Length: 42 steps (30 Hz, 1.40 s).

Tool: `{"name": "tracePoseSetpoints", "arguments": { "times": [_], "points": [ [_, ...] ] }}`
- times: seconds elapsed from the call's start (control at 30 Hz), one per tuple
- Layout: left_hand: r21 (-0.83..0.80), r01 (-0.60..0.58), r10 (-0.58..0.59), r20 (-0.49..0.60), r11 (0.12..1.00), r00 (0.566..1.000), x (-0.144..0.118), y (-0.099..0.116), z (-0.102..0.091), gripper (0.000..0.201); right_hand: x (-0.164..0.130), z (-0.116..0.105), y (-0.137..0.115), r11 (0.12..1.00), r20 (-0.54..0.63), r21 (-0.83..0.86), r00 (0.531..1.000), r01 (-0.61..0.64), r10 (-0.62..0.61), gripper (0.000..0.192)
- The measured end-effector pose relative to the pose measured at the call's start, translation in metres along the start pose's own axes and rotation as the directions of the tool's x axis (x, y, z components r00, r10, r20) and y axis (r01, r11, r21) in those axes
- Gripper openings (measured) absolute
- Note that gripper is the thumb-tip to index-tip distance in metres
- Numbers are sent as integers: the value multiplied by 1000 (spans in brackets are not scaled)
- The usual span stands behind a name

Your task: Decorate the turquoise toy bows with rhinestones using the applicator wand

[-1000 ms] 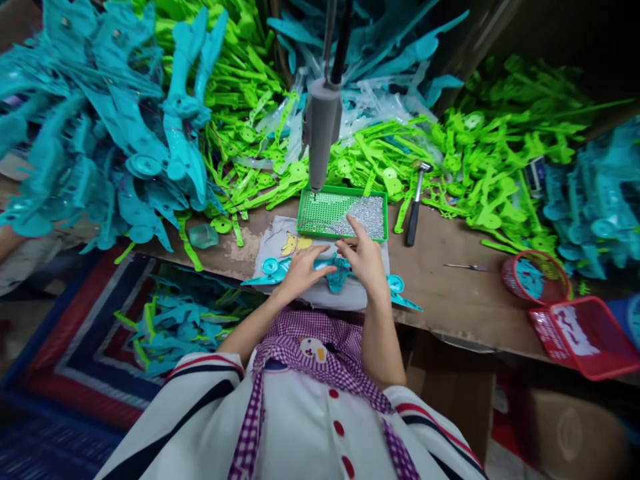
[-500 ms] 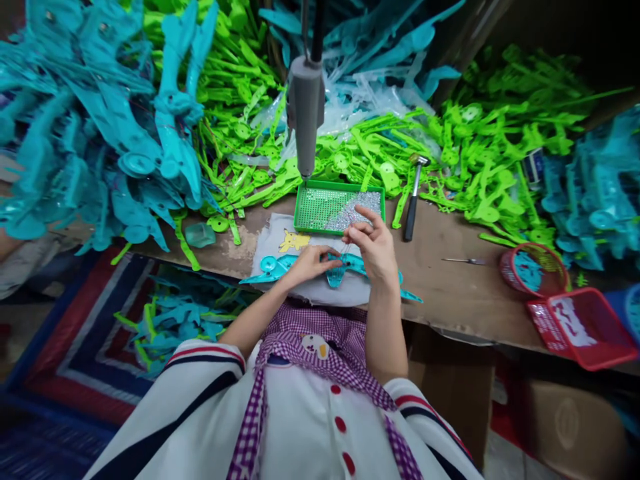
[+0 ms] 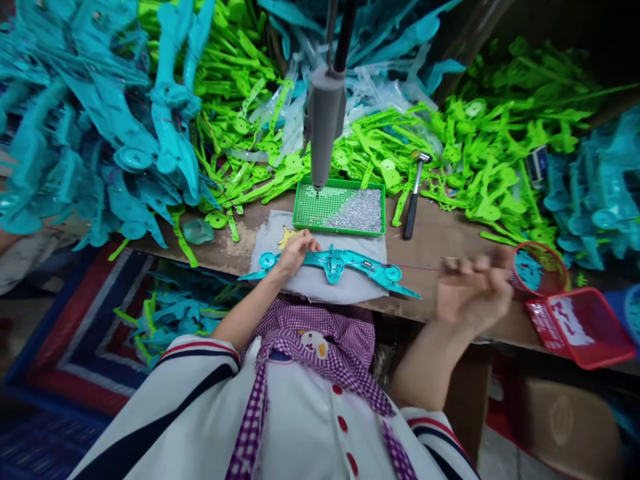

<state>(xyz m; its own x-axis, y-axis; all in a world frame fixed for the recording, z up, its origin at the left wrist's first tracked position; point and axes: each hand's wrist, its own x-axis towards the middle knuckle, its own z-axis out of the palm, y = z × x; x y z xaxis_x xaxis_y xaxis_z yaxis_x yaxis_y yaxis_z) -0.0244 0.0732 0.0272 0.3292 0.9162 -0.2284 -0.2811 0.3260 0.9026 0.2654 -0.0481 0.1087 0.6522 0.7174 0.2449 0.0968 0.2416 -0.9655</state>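
Note:
A long turquoise plastic bow-shaped part (image 3: pixel 334 265) lies across a grey cloth (image 3: pixel 320 292) at the table's front edge. My left hand (image 3: pixel 295 252) is closed at the part's left half, fingertips pinched on its upper edge. Off to the right, my right hand (image 3: pixel 473 293) is curled closed and smeared by motion. A thin dark cord (image 3: pixel 423 268) runs taut from the part's right end to its fingers. Just behind the part sits a green mesh tray (image 3: pixel 295 217) holding many small silvery metal pieces.
A grey electric screwdriver (image 3: pixel 325 127) hangs point down over the tray. A hammer (image 3: pixel 414 197) lies right of it. Heaps of green parts (image 3: pixel 240 127) and turquoise parts (image 3: pixel 100 120) fill the back and left. A red basket (image 3: pixel 557 267) and red bin (image 3: pixel 607 347) stand at right.
My right hand has swung from above the part far to the right, drawing out the cord. My left hand has shifted slightly up and left. The screwdriver has swayed right.

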Motion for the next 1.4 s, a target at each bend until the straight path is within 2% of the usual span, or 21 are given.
{"name": "tracePoseSetpoints", "arguments": {
  "times": [0.1, 0.17, 0.23, 0.33, 0.4, 0.47, 0.53, 0.57, 0.6, 0.63, 0.7, 0.73, 0.77, 0.83, 0.9, 0.97, 1.03, 1.13, 1.23, 1.3, 1.4],
  "points": [
    [-99, 6, -10, -37, 995, 999, 0, 3, 1, 46, 27, -29, -1, 968, -263, -78, 932, 237, -250, 28],
    [-144, 6, -15, -64, 990, 998, 0, 6, 1, 49, 45, -46, 15, 958, -361, -192, 892, 214, -271, 19],
    [-160, -18, 1, -106, 987, 994, -1, 11, -2, 50, 52, -62, 37, 933, -361, -349, 907, 87, -219, 23],
    [-29, -135, 127, -195, 990, 973, -9, 26, -18, 49, 40, -78, 61, 760, -172, -650, 972, 11, -162, 35],
    [263, -236, 295, -213, 935, 931, -22, 40, -38, 46, 23, -81, 61, 580, 45, -813, 998, 57, -34, 46],
    [622, -255, 423, -136, 741, 896, -39, 54, -62, 39, 5, -72, 52, 420, 155, -901, 985, 108, 79, 54],
    [820, -193, 431, -71, 538, 899, -56, 64, -84, 34, -9, -51, 40, 358, 225, -915, 972, 187, 68, 56],
    [860, -157, 425, -76, 486, 902, -63, 67, -94, 33, -15, -35, 37, 370, 303, -890, 952, 267, 41, 56],
    [869, -121, 417, -105, 480, 903, -69, 69, -101, 32, -19, -18, 36, 405, 429, -832, 902, 379, 37, 57],
    [852, -89, 418, -159, 516, 895, -72, 70, -107, 31, -23, 0, 38, 448, 580, -740, 813, 501, 51, 59],
    [738, -60, 422, -315, 672, 850, -75, 69, -114, 30, -29, 30, 48, 490, 785, -574, 610, 656, 103, 62],
    [644, -68, 415, -406, 762, 814, -75, 68, -115, 28, -32, 40, 56, 479, 819, -545, 559, 688, 128, 61],
    [532, -91, 398, -497, 842, 771, -73, 67, -116, 27, -34, 45, 64, 452, 820, -554, 551, 700, 151, 60],
    [293, -163, 320, -645, 942, 694, -65, 68, -116, 26, -37, 43, 78, 381, 772, -625, 611, 681, 174, 56],
    [69, -225, 206, -716, 972, 667, -52, 70, -113, 26, -40, 29, 87, 335, 724, -681, 668, 651, 174, 53],
    [-90, -275, 130, -715, 957, 687, -32, 75, -104, 26, -42, 14, 91, 314, 695, -710, 700, 631, 165, 52],
    [-145, -326, 149, -671, 934, 726, -7, 82, -87, 27, -45, 3, 91, 289, 644, -754, 749, 589, 156, 52],
    [-97, -400, 298, -515, 911, 803, 30, 96, -48, 33, -48, -1, 92, 219, 542, -833, 828, 507, 146, 57],
    [-23, -453, 422, -326, 891, 846, 40, 109, -18, 36, -50, 0, 95, 163, 514, -855, 847, 493, 138, 61],
    [78, -442, 448, -198, 894, 872, 20, 114, -21, 41, -51, -1, 97, 154, 531, -845, 839, 512, 122, 61],
    [374, -297, 324, -10, 879, 946, -44, 105, -56, 47, -52, -4, 99, 145, 553, -829, 830, 539, 77, 60]
  ]
}}
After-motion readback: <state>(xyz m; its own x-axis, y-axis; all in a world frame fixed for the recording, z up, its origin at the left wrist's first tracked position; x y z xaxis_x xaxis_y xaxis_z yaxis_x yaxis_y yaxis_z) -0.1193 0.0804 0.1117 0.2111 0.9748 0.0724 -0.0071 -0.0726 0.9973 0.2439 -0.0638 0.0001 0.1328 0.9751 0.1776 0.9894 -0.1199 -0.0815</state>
